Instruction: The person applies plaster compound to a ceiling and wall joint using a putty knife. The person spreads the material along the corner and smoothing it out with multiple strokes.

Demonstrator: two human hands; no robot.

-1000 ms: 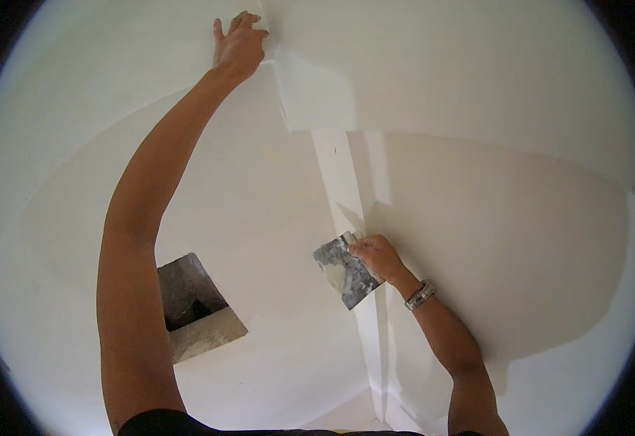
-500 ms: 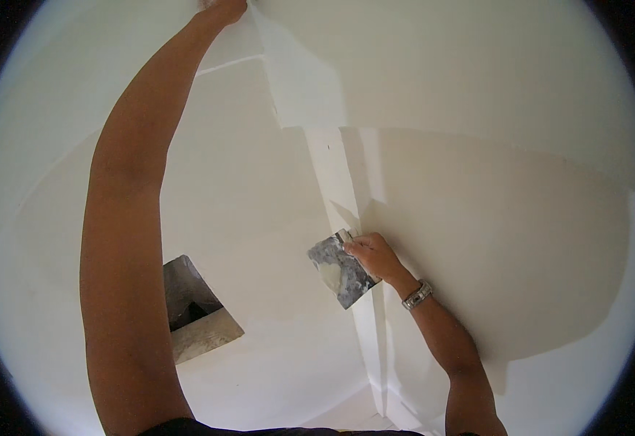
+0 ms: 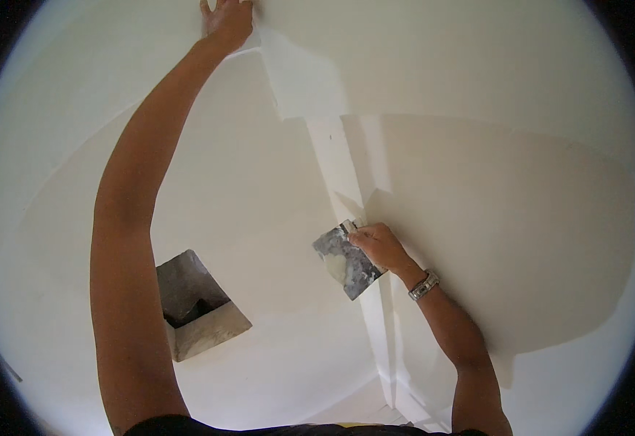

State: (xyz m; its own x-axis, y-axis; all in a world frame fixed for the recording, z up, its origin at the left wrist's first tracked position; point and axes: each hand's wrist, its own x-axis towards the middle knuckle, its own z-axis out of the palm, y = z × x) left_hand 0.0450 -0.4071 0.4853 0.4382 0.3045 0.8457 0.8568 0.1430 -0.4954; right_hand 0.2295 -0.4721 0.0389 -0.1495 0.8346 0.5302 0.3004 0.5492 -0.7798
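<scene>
My right hand (image 3: 381, 247) is closed round the handle of a wide putty knife (image 3: 338, 263). Its grey blade is smeared with pale filler, with a thick cream patch on the left side. The blade is close to a white vertical strip (image 3: 330, 149) at the wall corner; whether it touches cannot be told. High up, my left hand (image 3: 228, 22) reaches to the wall near the top of the corner, fingers apart and partly cut off by the picture's upper edge. Nothing shows in it.
A square recess (image 3: 212, 330) with grey sides and a dark inside opens in the left wall, partly hidden behind my left forearm. The cream right wall (image 3: 477, 218) carries a shadow near my right arm. Floor (image 3: 383, 416) shows at the bottom of the corner.
My left hand has come lower into the picture, showing more of its fingers. My right hand and the putty knife have shifted slightly up and right in the picture.
</scene>
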